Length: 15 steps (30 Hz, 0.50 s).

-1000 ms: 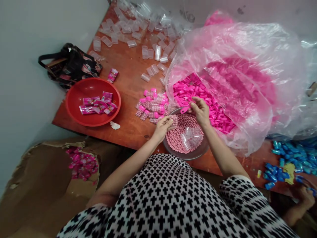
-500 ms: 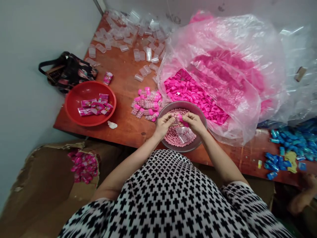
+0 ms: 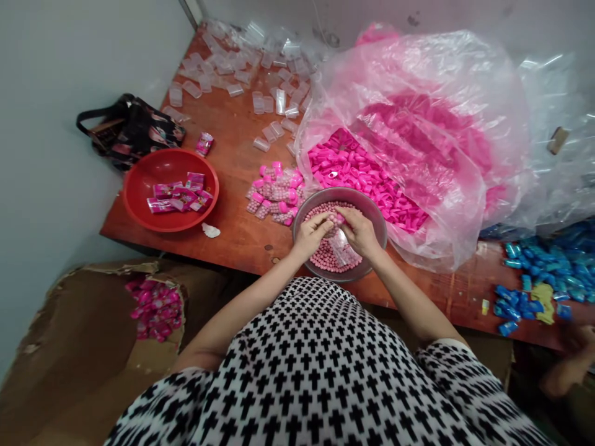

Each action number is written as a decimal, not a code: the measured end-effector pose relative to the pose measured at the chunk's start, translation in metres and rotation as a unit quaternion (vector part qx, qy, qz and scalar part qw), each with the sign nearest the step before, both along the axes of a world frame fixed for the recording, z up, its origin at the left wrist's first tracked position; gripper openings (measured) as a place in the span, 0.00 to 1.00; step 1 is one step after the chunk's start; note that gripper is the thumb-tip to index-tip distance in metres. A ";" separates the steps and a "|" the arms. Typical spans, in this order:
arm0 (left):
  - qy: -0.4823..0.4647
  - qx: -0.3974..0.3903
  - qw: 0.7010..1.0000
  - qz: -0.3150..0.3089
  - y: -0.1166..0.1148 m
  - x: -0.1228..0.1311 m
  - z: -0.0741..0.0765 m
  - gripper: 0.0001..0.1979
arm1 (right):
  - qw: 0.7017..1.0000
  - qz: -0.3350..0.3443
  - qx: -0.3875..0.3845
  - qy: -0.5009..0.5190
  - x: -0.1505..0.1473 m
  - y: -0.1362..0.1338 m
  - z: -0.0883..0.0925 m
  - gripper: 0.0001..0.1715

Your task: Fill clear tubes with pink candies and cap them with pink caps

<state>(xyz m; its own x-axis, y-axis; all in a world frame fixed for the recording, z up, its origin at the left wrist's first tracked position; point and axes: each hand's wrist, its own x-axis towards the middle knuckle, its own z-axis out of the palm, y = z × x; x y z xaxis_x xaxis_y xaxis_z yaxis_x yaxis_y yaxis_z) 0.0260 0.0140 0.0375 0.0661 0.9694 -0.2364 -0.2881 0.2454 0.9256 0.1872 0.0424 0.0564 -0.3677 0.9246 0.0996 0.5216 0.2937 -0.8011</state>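
Observation:
Both my hands meet over a metal bowl point(image 3: 377, 218) full of small pink candy balls point(image 3: 325, 257). My left hand point(image 3: 312, 233) is closed around a small clear tube of the balls. My right hand point(image 3: 357, 230) pinches a pink cap point(image 3: 339, 218) against that tube's end. A few empty clear tubes point(image 3: 344, 249) lie on the candy inside the bowl. Just left of the bowl is a pile of filled, pink-capped tubes point(image 3: 275, 193).
A big clear plastic bag of pink caps point(image 3: 367, 176) spreads behind the bowl. Empty clear tubes point(image 3: 260, 80) litter the far table. A red bowl point(image 3: 139, 207) holds pink packets. A black bag point(image 3: 132, 130) sits left, blue caps point(image 3: 534, 279) right, a cardboard box point(image 3: 93, 328) below. Another person's arm point(image 3: 564, 371) shows at bottom right.
My right hand came back from the bag of pink caps with one cap and met my left hand over the bowl. The view shifted slightly upward.

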 end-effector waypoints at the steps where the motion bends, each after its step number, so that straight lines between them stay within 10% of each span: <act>1: 0.011 0.005 1.000 0.004 0.001 -0.001 -0.001 0.24 | 0.999 0.018 -0.024 0.018 -0.002 -0.004 0.000 0.22; 6: 0.070 0.038 0.997 -0.024 0.002 -0.010 -0.002 0.21 | 0.982 0.012 -0.158 0.104 0.004 -0.009 0.001 0.24; 15: 0.191 0.125 0.973 -0.044 0.004 -0.015 0.006 0.14 | 0.998 0.030 0.054 0.027 0.007 0.006 0.036 0.18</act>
<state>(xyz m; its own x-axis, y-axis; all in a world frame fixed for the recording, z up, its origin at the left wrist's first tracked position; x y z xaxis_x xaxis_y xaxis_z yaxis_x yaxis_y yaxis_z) 0.0105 0.0177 0.0434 0.1049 0.9943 -0.0180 0.1000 0.0075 0.9950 0.1937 0.0480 0.0927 -0.4126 0.8841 0.2192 0.4574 0.4092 -0.7895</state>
